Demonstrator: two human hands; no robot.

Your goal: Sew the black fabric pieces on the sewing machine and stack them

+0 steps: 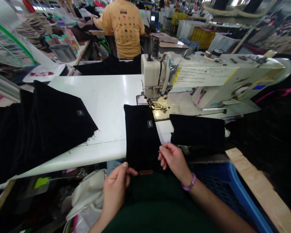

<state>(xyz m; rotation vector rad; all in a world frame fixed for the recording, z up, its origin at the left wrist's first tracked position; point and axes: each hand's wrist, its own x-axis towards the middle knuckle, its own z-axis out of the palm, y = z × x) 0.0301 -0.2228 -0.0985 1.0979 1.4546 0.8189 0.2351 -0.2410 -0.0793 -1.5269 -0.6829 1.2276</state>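
A black fabric piece (140, 136) with a small grey label lies on the white table (104, 97), its far end under the sewing machine's (208, 77) needle area. My left hand (116, 189) pinches the near edge of this fabric, beside a small brown leather tab (145, 172). My right hand (173, 158) pinches the fabric's near right edge, fingers curled. A second black piece (197, 131) lies to the right by the machine bed.
A stack of black labelled pieces (38, 129) covers the table's left side. A blue crate (232, 184) and a wooden board (262, 191) sit at the right. A person in a yellow shirt (126, 26) works at the station ahead. A white bag (89, 197) hangs below left.
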